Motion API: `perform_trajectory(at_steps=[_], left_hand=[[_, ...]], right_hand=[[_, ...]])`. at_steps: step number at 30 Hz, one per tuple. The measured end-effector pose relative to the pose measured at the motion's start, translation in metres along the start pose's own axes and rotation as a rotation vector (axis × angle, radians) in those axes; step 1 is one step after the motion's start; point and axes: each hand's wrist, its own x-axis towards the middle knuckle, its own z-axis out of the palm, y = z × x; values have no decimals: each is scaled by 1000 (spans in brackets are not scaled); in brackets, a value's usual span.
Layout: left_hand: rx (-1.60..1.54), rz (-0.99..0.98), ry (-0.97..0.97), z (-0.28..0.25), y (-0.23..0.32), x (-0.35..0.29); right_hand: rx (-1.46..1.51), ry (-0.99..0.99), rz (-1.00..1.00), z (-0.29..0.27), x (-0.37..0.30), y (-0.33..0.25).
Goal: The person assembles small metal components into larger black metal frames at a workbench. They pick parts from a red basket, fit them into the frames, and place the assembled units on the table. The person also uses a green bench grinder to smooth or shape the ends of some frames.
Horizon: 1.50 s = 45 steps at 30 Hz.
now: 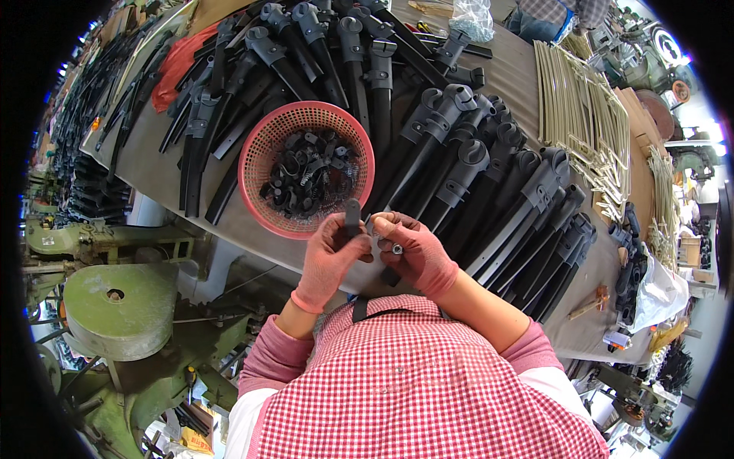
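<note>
Both of my hands wear worn pink gloves and meet just in front of my chest. My left hand [334, 255] is closed on a small dark grey plastic part [352, 213], which stands up between thumb and fingers. Close beside it, my right hand [413, 249] is closed in a pinch; what the fingertips hold is too small to name. A small round metal piece [397, 249] shows among its curled fingers. Just beyond my hands stands a pink plastic basket [246, 174] with black plastic clips [302, 172] and thin metal springs [336, 183] in it.
Black tubes with grey joint ends [459, 180] lie in rows across the grey-covered table [497, 84]. Pale thin rods [573, 115] are stacked at the right, near a hammer [590, 304] and a plastic bag [657, 291]. A green machine [118, 310] stands at the left.
</note>
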Motion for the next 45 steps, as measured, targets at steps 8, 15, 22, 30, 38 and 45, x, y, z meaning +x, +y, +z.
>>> perform_trajectory(at_steps=[8,15,22,30,38,45], left_hand=[[-76,16,28,0,16,-11],[260,271,143,-2,12,-20],[525,508,214,-11,6,-15],[294,189,87,-12,10,-16],[188,151,21,-3,14,-20],[582,458,29,-1,19,-23]], right_hand=[[-154,-32,-54,28,-13,-2],[-288,-92,-5,32,-18,-13],[-51,-113,55,34,-14,3],[-403,-60,-118,38,-17,-1],[-593,-66,-23,31,-21,-20],[-341,-55,106,28,-19,-19]])
